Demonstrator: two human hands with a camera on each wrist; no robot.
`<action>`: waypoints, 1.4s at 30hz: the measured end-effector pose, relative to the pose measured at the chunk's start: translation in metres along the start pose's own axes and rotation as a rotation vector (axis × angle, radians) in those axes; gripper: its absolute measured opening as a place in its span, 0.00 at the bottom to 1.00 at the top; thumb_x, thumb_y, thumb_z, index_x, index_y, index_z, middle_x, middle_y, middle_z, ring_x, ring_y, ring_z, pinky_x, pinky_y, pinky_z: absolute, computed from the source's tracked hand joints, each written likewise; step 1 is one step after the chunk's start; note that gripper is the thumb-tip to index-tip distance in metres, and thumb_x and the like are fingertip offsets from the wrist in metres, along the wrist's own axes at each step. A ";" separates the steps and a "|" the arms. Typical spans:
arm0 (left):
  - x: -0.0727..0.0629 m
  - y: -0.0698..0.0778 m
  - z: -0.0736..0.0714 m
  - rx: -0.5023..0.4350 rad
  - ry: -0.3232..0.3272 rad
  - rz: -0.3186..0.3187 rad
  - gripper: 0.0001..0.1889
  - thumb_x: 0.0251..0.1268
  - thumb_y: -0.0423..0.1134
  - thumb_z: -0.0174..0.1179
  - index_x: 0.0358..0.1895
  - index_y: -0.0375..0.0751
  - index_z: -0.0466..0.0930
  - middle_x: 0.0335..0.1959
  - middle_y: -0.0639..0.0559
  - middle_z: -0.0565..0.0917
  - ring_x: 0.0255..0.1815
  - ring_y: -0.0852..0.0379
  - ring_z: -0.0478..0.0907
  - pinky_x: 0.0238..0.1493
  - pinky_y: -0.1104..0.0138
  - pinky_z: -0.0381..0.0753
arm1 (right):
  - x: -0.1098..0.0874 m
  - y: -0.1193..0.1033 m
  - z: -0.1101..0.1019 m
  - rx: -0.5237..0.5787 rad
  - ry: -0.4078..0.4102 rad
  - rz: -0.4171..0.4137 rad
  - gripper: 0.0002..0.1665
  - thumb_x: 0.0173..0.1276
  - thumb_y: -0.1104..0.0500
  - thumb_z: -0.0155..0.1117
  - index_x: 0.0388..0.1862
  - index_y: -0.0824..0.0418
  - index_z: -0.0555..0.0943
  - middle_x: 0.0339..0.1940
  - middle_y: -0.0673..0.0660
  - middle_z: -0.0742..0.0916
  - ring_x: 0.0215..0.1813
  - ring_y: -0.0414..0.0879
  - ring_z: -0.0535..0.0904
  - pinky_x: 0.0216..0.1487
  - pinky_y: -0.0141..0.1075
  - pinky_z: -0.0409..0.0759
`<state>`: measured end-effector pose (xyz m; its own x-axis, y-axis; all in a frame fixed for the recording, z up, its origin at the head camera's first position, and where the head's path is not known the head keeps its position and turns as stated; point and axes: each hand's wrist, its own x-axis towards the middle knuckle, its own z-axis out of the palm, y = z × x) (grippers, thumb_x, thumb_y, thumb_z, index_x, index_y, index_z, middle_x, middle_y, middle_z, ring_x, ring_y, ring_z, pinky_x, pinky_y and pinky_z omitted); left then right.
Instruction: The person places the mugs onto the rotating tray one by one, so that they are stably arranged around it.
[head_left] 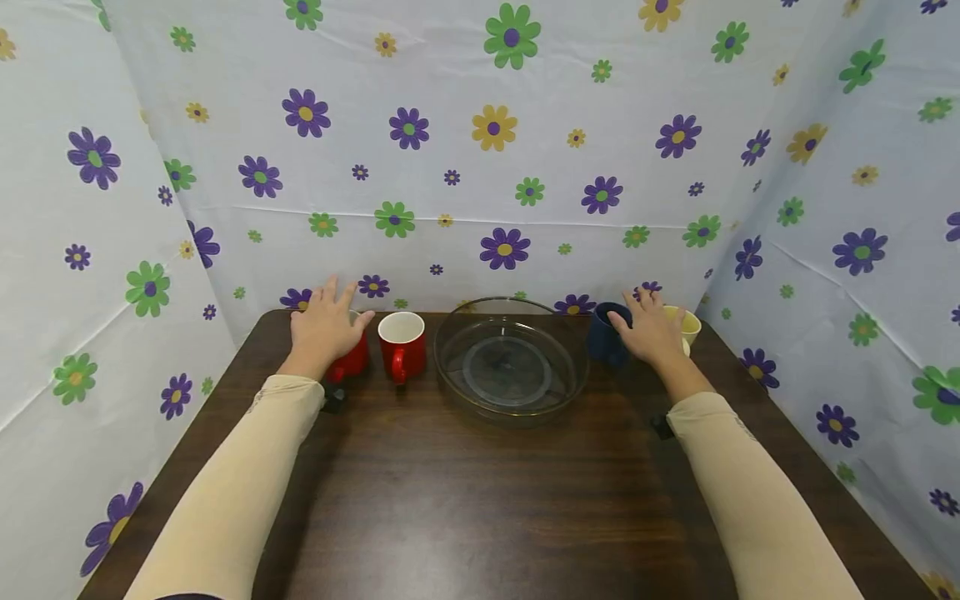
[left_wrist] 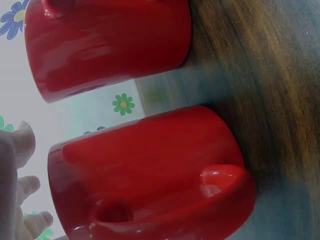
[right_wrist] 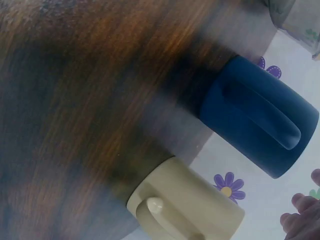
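My left hand [head_left: 324,327] hovers with fingers spread above a red mug [head_left: 351,360], hiding much of it. To its right stands a second red mug [head_left: 402,350] with a white inside. In the left wrist view, the fingertips [left_wrist: 31,185] show past the rim of the nearer red mug [left_wrist: 150,165], apart from it. My right hand [head_left: 651,332] is held between a dark blue mug [head_left: 604,337] and a pale yellow mug [head_left: 688,327], fingers extended. The right wrist view shows the blue mug [right_wrist: 255,115] and the yellow mug [right_wrist: 192,200] upright, with fingertips [right_wrist: 302,202] beyond their rims. Neither hand holds anything.
A large round clear glass bowl [head_left: 510,414] stands mid-table between the red mugs and the blue mug. All these things line the back of the dark wooden table [head_left: 480,508]. Flower-printed white sheets [head_left: 450,92] hang behind and at both sides.
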<state>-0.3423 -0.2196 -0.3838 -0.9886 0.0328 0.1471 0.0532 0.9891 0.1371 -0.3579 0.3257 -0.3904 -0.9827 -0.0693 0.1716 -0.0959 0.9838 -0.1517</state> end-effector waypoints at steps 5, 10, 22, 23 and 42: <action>0.000 0.002 0.000 0.003 -0.009 0.010 0.41 0.76 0.64 0.43 0.83 0.46 0.47 0.82 0.33 0.44 0.79 0.28 0.47 0.63 0.24 0.57 | -0.002 0.001 -0.002 0.006 -0.001 0.004 0.45 0.81 0.32 0.34 0.83 0.60 0.54 0.81 0.72 0.54 0.81 0.71 0.41 0.68 0.75 0.25; 0.000 0.002 -0.004 -0.004 -0.015 0.025 0.41 0.76 0.64 0.42 0.83 0.46 0.47 0.82 0.34 0.44 0.78 0.28 0.48 0.61 0.24 0.59 | -0.001 0.000 -0.006 0.034 -0.007 0.005 0.44 0.81 0.33 0.35 0.83 0.60 0.53 0.82 0.71 0.53 0.81 0.71 0.40 0.68 0.76 0.24; -0.006 0.011 -0.015 -0.057 0.077 0.087 0.35 0.78 0.54 0.50 0.79 0.42 0.57 0.80 0.34 0.55 0.74 0.31 0.62 0.54 0.32 0.75 | -0.004 -0.004 -0.024 0.211 0.032 0.014 0.43 0.83 0.37 0.35 0.83 0.63 0.51 0.82 0.71 0.53 0.81 0.69 0.44 0.72 0.71 0.50; -0.008 0.013 -0.016 -0.076 0.087 0.108 0.33 0.78 0.52 0.51 0.78 0.41 0.60 0.79 0.34 0.58 0.74 0.32 0.62 0.56 0.32 0.74 | -0.007 -0.004 -0.025 0.224 0.034 0.025 0.42 0.83 0.37 0.36 0.82 0.64 0.52 0.82 0.71 0.53 0.81 0.69 0.45 0.73 0.70 0.52; -0.024 0.078 0.000 -0.133 0.003 0.496 0.39 0.65 0.58 0.66 0.74 0.39 0.68 0.72 0.37 0.71 0.73 0.36 0.65 0.70 0.39 0.65 | -0.033 -0.002 -0.015 0.222 0.176 0.204 0.34 0.83 0.41 0.38 0.63 0.67 0.76 0.57 0.71 0.83 0.57 0.69 0.78 0.49 0.65 0.78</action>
<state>-0.3143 -0.1432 -0.3769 -0.8393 0.4930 0.2292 0.5336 0.8278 0.1734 -0.3233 0.3289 -0.3807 -0.9447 0.1740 0.2779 0.0489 0.9129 -0.4052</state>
